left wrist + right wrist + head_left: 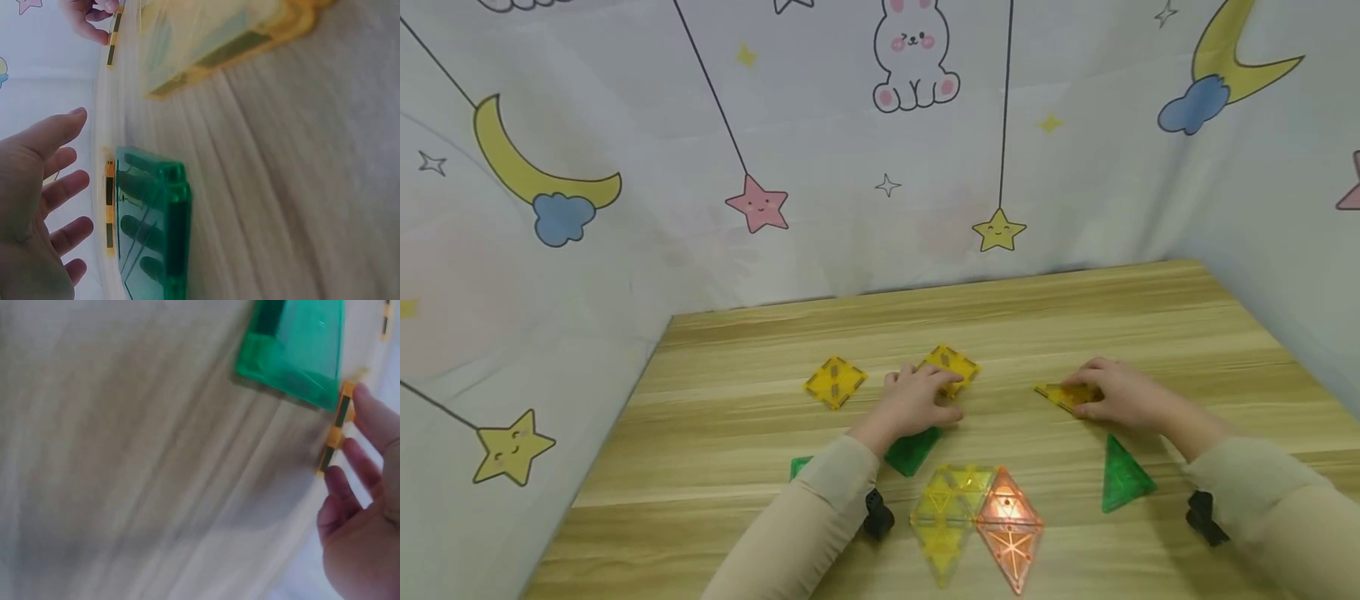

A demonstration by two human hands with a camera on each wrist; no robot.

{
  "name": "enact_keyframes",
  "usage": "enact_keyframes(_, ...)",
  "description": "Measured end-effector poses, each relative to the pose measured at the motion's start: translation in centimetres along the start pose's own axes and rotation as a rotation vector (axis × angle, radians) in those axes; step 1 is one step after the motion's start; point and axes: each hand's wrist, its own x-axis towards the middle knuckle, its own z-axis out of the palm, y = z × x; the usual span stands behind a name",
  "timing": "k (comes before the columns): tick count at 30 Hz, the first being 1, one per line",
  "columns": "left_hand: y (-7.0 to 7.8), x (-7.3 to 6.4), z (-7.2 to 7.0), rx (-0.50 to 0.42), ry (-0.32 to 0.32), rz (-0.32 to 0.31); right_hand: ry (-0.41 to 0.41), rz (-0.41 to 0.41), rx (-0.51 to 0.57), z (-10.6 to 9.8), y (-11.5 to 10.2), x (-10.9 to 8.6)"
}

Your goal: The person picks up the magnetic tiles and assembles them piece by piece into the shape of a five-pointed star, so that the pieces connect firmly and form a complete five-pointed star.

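Observation:
My right hand [1123, 396] pinches an orange translucent triangle magnetic tile [1060, 395] between thumb and fingers; the tile stands tilted, its edge [337, 428] toward the camera in the right wrist view. My left hand [917, 404] hovers with fingers spread by an orange diamond [951, 362] made of tiles, partly covering it in the head view. The left wrist view shows nothing held by that hand. Below it lies a green tile [912, 451], partly hidden by the hand. A green triangle tile [1124, 477] lies in front of my right hand.
A second orange diamond [835, 383] lies farther left. Nearer me, yellow triangle tiles [942, 498] adjoin two orange-pink triangle tiles [1009, 523]. Another green tile [800, 466] peeks from behind my left sleeve. A printed cloth [850, 167] bounds the wooden table [737, 333] behind.

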Motion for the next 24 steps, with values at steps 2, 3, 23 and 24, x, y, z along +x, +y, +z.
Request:
enact_keyframes(2,0.2,0.0,0.1,0.009,-0.007,0.007,-0.005,0.001,0.006,0.2,-0.1,0.0)
enact_keyframes(3,0.3,0.1,0.1,0.011,-0.009,0.01,-0.004,0.001,0.014,0.3,-0.2,0.0)
enact_keyframes(23,2.7,0.9,1.2,0.017,-0.064,0.049,-0.076,-0.075,0.179,2.5,-4.2,0.5)
enact_keyframes(24,2.8,1.0,1.3,0.013,-0.064,0.05,-0.084,-0.082,0.197,2.6,-4.3,0.4)
